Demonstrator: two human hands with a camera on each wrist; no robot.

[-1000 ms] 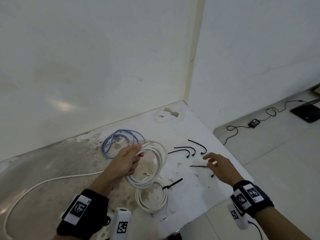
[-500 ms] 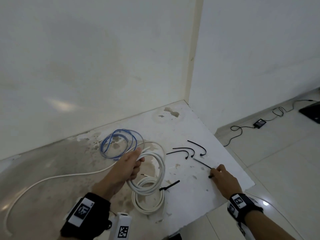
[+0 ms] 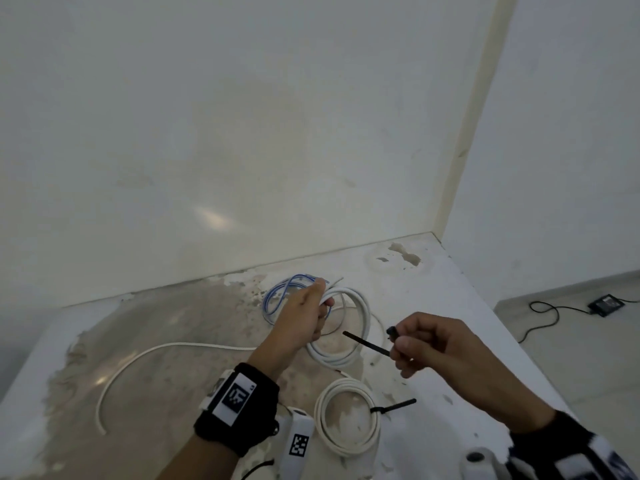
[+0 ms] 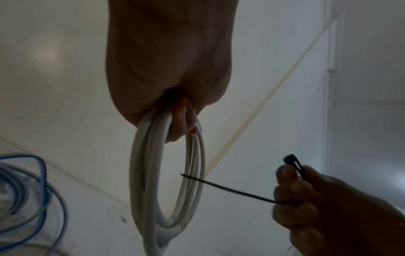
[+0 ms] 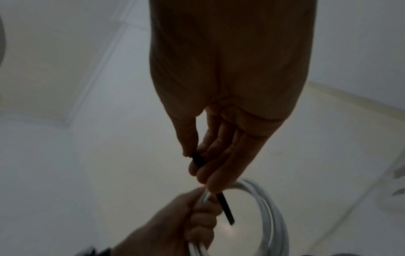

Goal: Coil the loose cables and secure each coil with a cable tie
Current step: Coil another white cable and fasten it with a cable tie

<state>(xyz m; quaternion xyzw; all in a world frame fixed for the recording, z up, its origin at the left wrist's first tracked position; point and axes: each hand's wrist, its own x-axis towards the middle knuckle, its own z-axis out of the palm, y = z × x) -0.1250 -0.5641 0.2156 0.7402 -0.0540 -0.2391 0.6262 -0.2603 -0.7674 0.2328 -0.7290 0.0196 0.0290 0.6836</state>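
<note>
My left hand (image 3: 304,318) grips a coil of white cable (image 3: 360,327) by its top and holds it up off the worktop; the same coil (image 4: 151,181) hangs below the fingers in the left wrist view. My right hand (image 3: 420,348) pinches a black cable tie (image 3: 367,344), its thin tail pointing left toward the coil, its head by the thumb. That tie (image 4: 230,190) has its tip just at the ring's edge. In the right wrist view the tie (image 5: 223,207) runs down from the fingers toward the coil (image 5: 271,216).
A second white coil (image 3: 346,424), bound with a black tie (image 3: 394,406), lies on the stained worktop (image 3: 156,341). A blue and white coil (image 3: 277,296) sits behind my left hand. A loose white cable (image 3: 138,358) trails left. The worktop's right edge drops to a tiled floor (image 3: 588,358).
My right hand picked a black tie off the worktop and brought it up toward the coil. My left hand raised the white coil slightly. The head view shifted.
</note>
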